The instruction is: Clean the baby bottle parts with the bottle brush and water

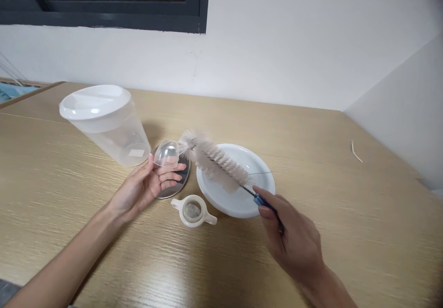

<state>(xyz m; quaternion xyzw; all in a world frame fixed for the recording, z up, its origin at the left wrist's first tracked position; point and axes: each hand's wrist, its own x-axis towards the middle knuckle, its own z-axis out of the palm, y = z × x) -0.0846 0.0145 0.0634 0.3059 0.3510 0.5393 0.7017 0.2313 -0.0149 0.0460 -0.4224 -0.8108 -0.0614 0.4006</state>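
Observation:
My left hand (152,181) holds a small clear plastic cup (166,154), its thumb and fingers around the lower side. In my right hand (294,234) is the blue handle of a bottle brush (218,162), gripped between thumb and fingers. The brush's white bristles slant up to the left, and their tip is at the mouth of the cup; whether it reaches inside I cannot tell. Under the brush stands a white plate (238,206) with a thin dark wire across its right side. A round dark, shiny disc (182,179) lies beneath the left hand, partly hidden.
A tall translucent pitcher (114,133) with a white lid stands at the left. Near the front is a small two-handled cream strainer (193,211). A short pale stick (356,152) lies on the wooden table (346,234) at the right. A wall and window (138,13) rise behind.

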